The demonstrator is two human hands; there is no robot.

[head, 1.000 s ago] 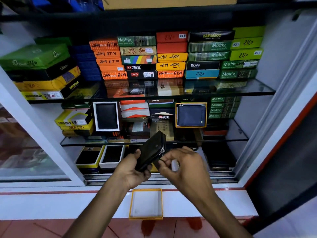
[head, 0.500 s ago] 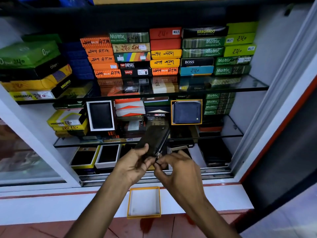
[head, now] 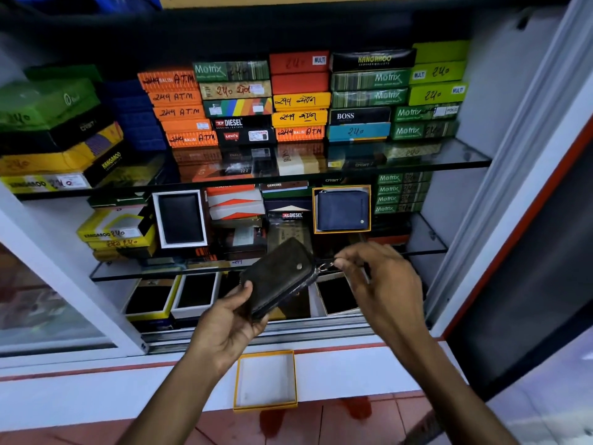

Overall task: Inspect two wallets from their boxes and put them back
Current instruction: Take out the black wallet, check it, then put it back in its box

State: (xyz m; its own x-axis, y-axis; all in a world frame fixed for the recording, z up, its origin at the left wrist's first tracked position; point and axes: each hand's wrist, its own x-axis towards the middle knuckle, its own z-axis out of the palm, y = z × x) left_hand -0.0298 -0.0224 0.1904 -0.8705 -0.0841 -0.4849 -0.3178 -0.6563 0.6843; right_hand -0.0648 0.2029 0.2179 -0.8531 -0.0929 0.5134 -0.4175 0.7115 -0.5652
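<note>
A dark zip wallet (head: 278,275) is held up before the display cabinet by my left hand (head: 226,322), which grips its lower corner. My right hand (head: 382,281) pinches the metal zip puller (head: 324,266) at the wallet's right edge. An empty box with a yellow rim (head: 265,380) lies on the white ledge below the hands. A blue zip wallet (head: 342,209) stands upright in its yellow-rimmed box on the middle shelf. A black wallet in a white box (head: 180,217) stands to its left.
Stacks of coloured wallet boxes (head: 298,101) fill the upper glass shelf (head: 462,157). More open boxes (head: 195,295) sit on the bottom level behind the sliding-door track. A glass door panel (head: 38,303) is at left, and a cabinet frame (head: 513,194) at right.
The wallet has turned flatter, with its face up, and risen a little. My right hand has drawn the zip puller from the lower edge up and to the right.
</note>
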